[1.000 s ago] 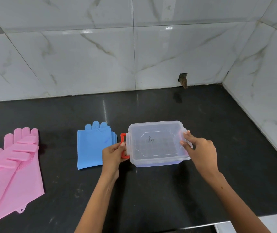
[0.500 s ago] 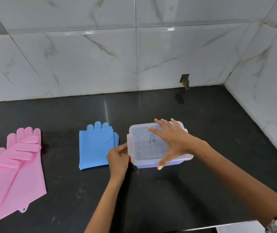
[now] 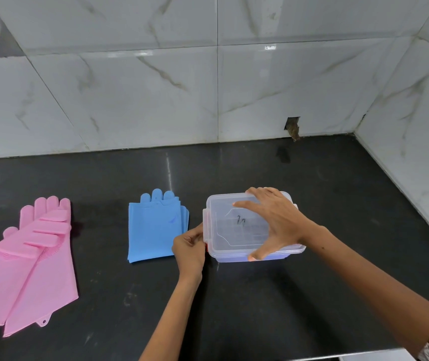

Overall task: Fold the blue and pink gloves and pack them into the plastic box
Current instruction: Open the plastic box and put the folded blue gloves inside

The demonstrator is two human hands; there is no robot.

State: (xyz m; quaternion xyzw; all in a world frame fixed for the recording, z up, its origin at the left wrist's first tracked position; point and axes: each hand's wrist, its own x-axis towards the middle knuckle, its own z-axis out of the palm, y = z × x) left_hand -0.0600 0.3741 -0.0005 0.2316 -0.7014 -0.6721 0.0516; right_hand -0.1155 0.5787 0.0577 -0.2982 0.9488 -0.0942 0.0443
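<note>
At centre frame the right hand spreads flat on the box lid to steady it while the left hand pinches the side clasp, likely unlatching it; blue gloves lie folded just left, pink gloves unfolded far left.

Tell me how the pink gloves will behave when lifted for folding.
The pink gloves lie flat and draped on the counter, so they will likely sag and flop. They look like thick, smooth rubbery material, so they probably feel weighty for their size and may spring back open from a fold.
</note>
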